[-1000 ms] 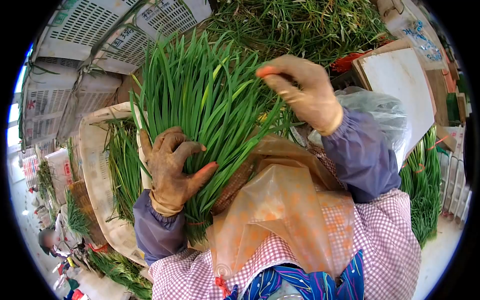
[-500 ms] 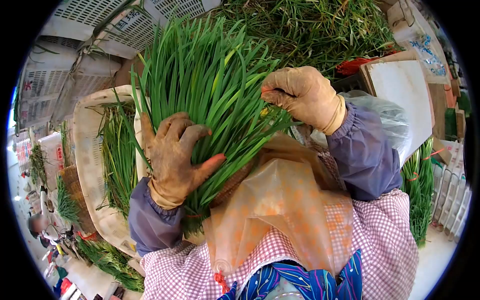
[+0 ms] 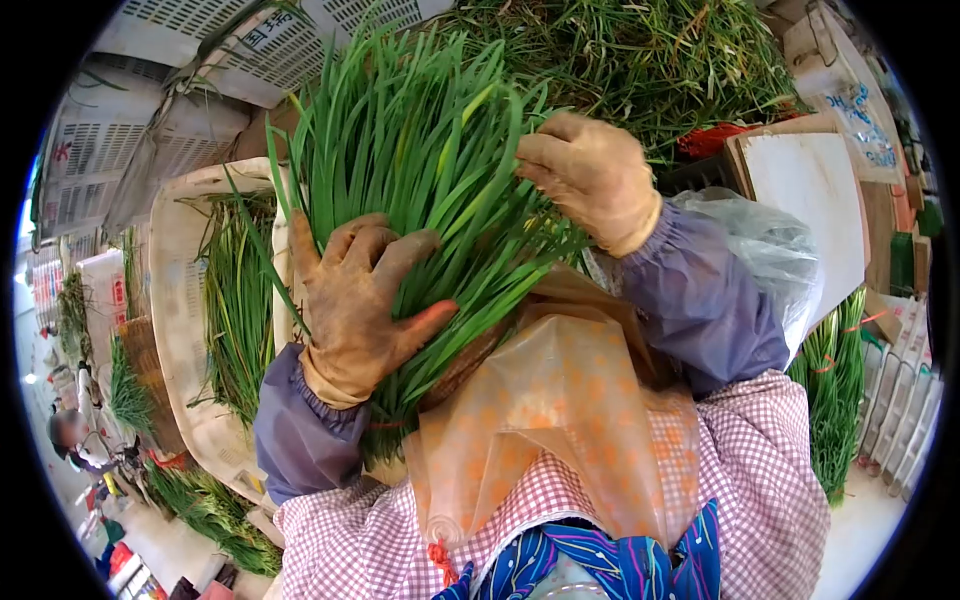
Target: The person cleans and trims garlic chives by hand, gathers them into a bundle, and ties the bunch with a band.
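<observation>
A big bunch of green garlic chives [image 3: 410, 150] lies in front of my body, leaf tips fanned away from me. A red band shows round its lower end near my apron. My left hand [image 3: 365, 295], in a soiled tan rubber glove, rests on the bunch's left side with fingers spread and thumb over the leaves. At the right edge of the leaves, my gloved right hand [image 3: 590, 175] has its fingers drawn together against the leaf tips. What lies between those fingertips is hidden.
At left stands a cream plastic crate [image 3: 165, 300] with more chives inside. White slotted crates [image 3: 270, 50] are stacked behind it. A heap of loose trimmings [image 3: 640, 60] lies ahead. A white board [image 3: 805, 190], clear plastic and tied chives [image 3: 835, 400] are at right. A person [image 3: 75, 430] is far left.
My right hand has moved slightly up and left, from a closed pinch beside the bunch to the leaf tips. My left hand stays on the bunch, barely shifted.
</observation>
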`<state>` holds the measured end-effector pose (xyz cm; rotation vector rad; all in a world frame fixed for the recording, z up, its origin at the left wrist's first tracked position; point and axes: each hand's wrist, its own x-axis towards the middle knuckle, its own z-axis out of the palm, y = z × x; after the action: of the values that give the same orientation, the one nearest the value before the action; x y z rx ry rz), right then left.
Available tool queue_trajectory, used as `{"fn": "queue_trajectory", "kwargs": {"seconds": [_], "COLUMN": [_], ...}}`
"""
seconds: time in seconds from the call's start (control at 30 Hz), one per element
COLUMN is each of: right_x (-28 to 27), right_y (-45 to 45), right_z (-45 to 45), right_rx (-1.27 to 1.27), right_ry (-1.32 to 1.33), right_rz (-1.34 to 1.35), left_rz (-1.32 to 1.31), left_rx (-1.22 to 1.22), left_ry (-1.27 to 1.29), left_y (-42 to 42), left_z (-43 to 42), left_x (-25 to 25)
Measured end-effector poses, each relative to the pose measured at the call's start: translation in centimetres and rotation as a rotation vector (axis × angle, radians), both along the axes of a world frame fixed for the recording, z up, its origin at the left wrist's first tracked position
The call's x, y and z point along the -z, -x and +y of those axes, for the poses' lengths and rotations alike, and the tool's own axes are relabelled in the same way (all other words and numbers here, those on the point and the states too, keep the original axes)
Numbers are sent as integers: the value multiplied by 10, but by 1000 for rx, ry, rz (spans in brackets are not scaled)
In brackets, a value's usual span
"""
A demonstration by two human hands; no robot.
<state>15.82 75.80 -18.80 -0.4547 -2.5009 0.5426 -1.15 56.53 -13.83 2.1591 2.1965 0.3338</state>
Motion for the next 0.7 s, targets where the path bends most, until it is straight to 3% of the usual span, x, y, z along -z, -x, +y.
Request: {"fn": "queue_trajectory", "kwargs": {"seconds": [0.03,0.3,0.47,0.53,0.57,0.6,0.67,0.7], "right_x": [-6,-56,-63,-51,-61,-60,-56,-62], "right_y": [-1,-19,-19,-12,-15,-17,-19,-21], "right_z": [2,-9,-6,-9,-7,-5,0,-3], "right_rx": [6,-144,-263,-355,-245,-246,-70,4], "right_ry": [-123,-352,-237,515,686,683,1312,1296], "right_rz": [124,245,136,283,68,67,-103,-191], "left_rz": [7,-146,-241,-277,-278,-321,-360,-385], "left_rx": [-4,36,87,80,79,59,35,12], "left_ry": [4,-96,-107,-103,-105,-119,-137,-151], "left_y": [-2,-5,-8,-9,-9,-8,-2,1], "left_z": [1,2,3,2,2,2,1,-1], "left_x": [-1,-2,-3,-2,-2,0,4,8]}}
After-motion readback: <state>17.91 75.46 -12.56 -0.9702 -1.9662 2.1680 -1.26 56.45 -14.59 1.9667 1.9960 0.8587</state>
